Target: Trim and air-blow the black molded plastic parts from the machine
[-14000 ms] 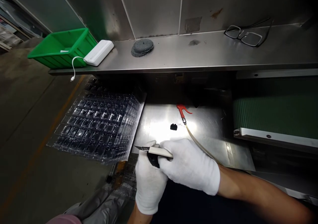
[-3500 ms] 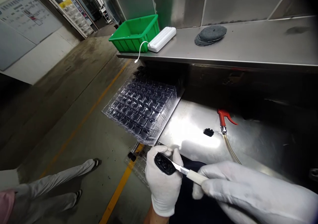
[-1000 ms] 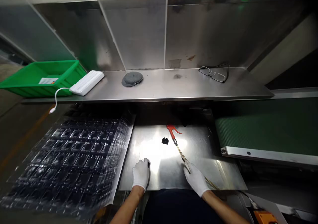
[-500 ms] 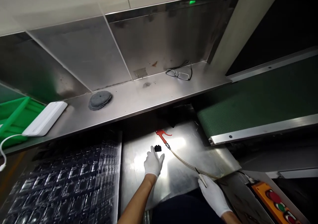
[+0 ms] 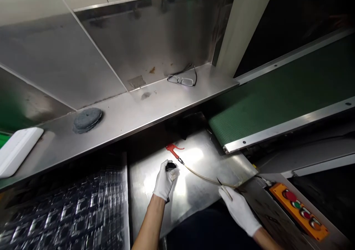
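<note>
My left hand (image 5: pixel 164 180), in a white glove, is closed around a small black part (image 5: pixel 171 166) above the metal worktop (image 5: pixel 199 176). Thumb and fingers hide some of the part. My gloved right hand (image 5: pixel 237 207) grips a slim pale-handled tool (image 5: pixel 226 193) with a dark, pointed tip, which points up and left. Just beyond my left hand lies a red air blow gun (image 5: pixel 173 150). Its yellowish hose (image 5: pixel 201 176) runs right, passing behind the tool's tip.
Stacked clear plastic trays (image 5: pixel 80 209) stand at the left. A green conveyor belt (image 5: pixel 277 94) lies at the right, above an orange button box (image 5: pixel 299 211). Along the metal shelf (image 5: pixel 130 113) are eyeglasses (image 5: pixel 181 80), a grey round pad (image 5: pixel 87 119) and a white device (image 5: pixel 18 152).
My left hand has closed on the black part, which lay on the worktop before. My right hand keeps its hold on the tool. The view has shifted to the right.
</note>
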A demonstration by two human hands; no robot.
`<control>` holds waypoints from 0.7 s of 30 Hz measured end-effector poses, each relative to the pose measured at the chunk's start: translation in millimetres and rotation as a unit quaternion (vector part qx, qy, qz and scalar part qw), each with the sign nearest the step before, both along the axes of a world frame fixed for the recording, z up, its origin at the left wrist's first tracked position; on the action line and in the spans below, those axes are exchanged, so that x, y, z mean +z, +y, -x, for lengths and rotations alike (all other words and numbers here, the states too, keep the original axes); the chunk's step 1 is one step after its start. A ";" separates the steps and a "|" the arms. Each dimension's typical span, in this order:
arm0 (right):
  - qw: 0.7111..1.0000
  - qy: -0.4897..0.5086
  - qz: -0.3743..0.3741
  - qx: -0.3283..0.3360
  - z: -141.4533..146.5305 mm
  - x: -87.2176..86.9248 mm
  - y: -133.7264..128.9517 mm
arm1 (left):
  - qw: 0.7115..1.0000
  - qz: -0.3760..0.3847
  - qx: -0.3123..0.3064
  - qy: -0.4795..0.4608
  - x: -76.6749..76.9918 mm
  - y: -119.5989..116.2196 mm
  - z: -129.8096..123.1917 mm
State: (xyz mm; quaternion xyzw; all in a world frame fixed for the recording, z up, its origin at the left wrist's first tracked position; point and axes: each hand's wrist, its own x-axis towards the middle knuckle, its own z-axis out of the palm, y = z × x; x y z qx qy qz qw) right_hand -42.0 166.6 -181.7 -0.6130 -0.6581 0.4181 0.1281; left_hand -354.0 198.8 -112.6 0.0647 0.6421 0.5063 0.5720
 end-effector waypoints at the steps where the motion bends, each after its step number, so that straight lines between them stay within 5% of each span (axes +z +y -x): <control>1: 0.999 0.027 0.014 0.012 6.5 9.3 4.8 | 0.998 -0.027 0.020 -0.047 16.3 -13.5 -5.3; 5: 0.991 0.116 0.040 0.058 37.9 41.8 21.9 | 0.975 -0.080 0.099 -0.181 76.0 -66.2 -30.3; 9: 0.978 0.156 0.071 0.122 62.4 62.6 28.3 | 0.926 -0.117 0.192 -0.302 109.9 -97.8 -50.3; 15: 0.951 0.175 0.169 0.191 80.2 94.2 29.0 | 0.931 -0.128 0.214 -0.268 130.2 -124.9 -60.6; 21: 0.923 0.166 0.253 0.237 92.7 120.2 29.6 | 0.932 -0.125 0.241 -0.240 133.2 -142.0 -64.3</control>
